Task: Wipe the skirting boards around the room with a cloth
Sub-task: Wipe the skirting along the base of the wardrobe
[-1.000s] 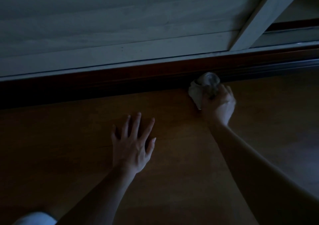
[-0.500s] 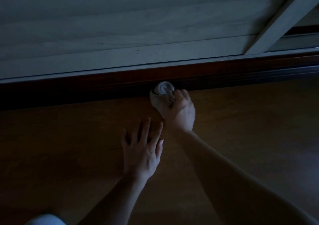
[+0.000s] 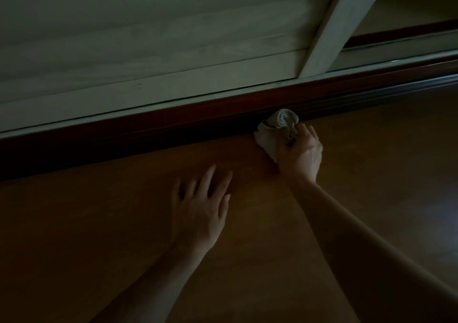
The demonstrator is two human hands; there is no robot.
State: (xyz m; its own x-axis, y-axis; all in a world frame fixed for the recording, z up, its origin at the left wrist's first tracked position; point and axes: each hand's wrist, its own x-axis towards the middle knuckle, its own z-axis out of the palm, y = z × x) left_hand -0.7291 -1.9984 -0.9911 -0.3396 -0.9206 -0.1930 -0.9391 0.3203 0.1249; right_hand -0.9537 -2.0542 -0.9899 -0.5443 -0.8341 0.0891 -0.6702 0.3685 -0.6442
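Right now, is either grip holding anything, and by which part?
The right grip holds a pale crumpled fabric cloth by its gathered near end, its rolled far end against the dark red skirting board. The left grip holds nothing.

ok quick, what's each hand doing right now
Left hand: open, fingers spread, flat on the wooden floor, holding nothing.
Right hand: closed round the bunched cloth, pressing it against the dark skirting board.

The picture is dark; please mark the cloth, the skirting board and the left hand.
cloth (image 3: 267, 140): head view, its pale lower fold.
skirting board (image 3: 198, 114): head view, its dark red face.
left hand (image 3: 198, 213): head view, its back.
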